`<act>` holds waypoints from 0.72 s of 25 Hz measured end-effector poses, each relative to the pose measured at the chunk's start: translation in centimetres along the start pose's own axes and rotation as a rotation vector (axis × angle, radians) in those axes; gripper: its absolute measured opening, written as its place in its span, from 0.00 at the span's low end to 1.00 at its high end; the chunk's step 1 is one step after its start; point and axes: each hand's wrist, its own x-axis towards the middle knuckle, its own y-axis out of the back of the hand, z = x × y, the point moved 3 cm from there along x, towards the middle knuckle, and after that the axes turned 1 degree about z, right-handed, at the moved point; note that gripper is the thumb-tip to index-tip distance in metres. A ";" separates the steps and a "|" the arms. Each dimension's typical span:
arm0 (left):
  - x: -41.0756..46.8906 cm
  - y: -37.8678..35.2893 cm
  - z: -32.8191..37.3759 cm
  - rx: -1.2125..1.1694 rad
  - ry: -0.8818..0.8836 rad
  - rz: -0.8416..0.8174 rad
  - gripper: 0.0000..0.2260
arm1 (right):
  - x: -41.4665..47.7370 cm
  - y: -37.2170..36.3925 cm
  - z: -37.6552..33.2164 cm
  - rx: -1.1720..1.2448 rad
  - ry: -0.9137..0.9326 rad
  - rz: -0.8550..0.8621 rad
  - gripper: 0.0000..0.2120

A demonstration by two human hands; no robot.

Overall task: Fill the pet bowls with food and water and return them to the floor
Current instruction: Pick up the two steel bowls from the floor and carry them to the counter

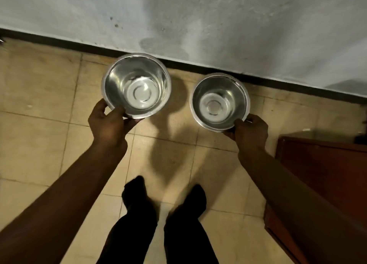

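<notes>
Two shiny steel pet bowls are held above a tiled floor. The left bowl (136, 85) is gripped at its near rim by my left hand (108, 122). My right hand (250, 129) pinches the near rim of the right bowl (219, 101), which looks a little smaller. Both bowls show bare metal bottoms with no food in them; I cannot tell whether any water is inside. Both are held roughly level, with their shadows falling on the floor beneath.
A grey wall (198, 15) with a dark skirting strip (79, 45) runs across the top. Beige floor tiles (39, 104) spread below. A reddish-brown wooden cabinet (321, 174) stands at the right. My legs in dark trousers (158, 224) are at the bottom centre.
</notes>
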 end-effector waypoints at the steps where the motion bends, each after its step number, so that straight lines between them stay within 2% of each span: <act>1: -2.4 0.4 2.7 -0.005 -0.019 -0.029 0.19 | -2.6 1.8 -1.9 0.039 0.003 0.003 0.11; 5: -12.8 1.3 13.1 0.052 -0.082 -0.185 0.19 | -13.5 9.4 -9.6 0.171 0.025 0.008 0.06; 8: -20.8 2.2 20.0 0.161 -0.157 -0.340 0.18 | -23.2 15.4 -14.7 0.193 0.040 0.060 0.07; 11: -28.7 2.8 26.0 0.190 -0.180 -0.498 0.17 | -32.9 22.2 -18.6 0.210 0.145 0.169 0.05; 15: -37.6 4.4 31.8 0.337 -0.308 -0.699 0.18 | -44.2 29.2 -20.2 0.220 0.148 0.375 0.07; 18: -44.5 5.6 34.1 0.413 -0.330 -0.891 0.17 | -53.1 34.7 -18.4 0.315 0.135 0.500 0.10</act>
